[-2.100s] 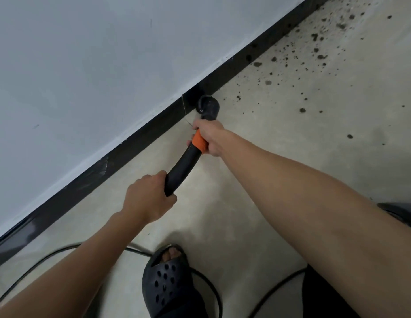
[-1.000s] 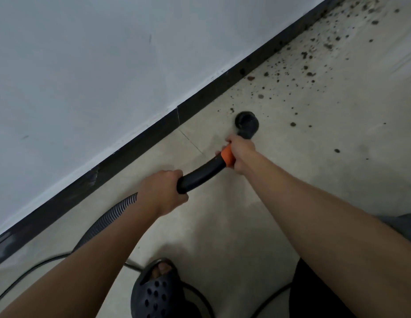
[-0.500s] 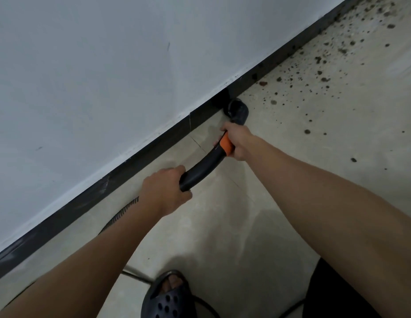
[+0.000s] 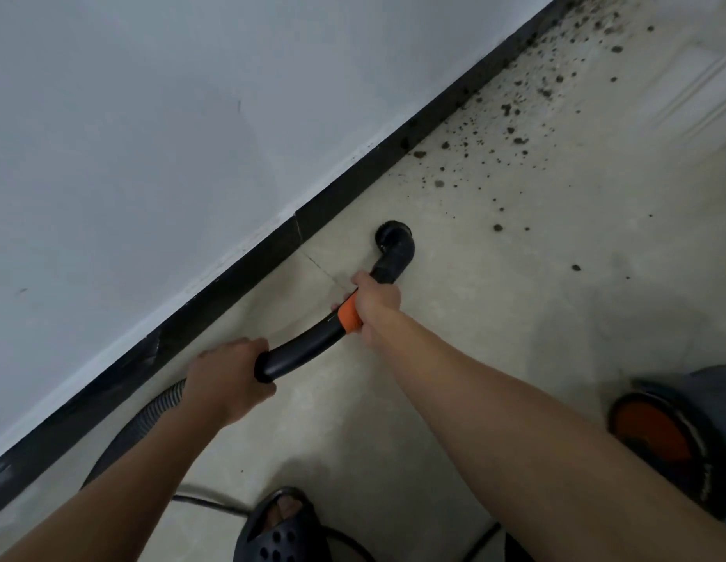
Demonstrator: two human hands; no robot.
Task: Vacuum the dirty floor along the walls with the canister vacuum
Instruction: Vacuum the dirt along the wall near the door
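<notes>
The left hand [image 4: 227, 379] is wrapped around the near end of the black curved wand [image 4: 300, 350], right where the grey ribbed hose [image 4: 150, 419] joins it. The right hand [image 4: 373, 304] grips farther along, fingers closed over the orange band [image 4: 349, 316]. Beyond that hand the wand bends down to a round black nozzle [image 4: 393, 239], which sits on the pale floor [image 4: 515, 318] near the black baseboard [image 4: 231, 273] but apart from it. Dark crumbs of dirt [image 4: 511, 111] lie scattered to the far right along the baseboard, beyond the nozzle. An orange and black canister [image 4: 669, 436] sits at the right edge, partly cut off. A foot in a dark perforated sandal [image 4: 278, 529] stands near, with a thin black cord [image 4: 207, 502] trailing beside it.
</notes>
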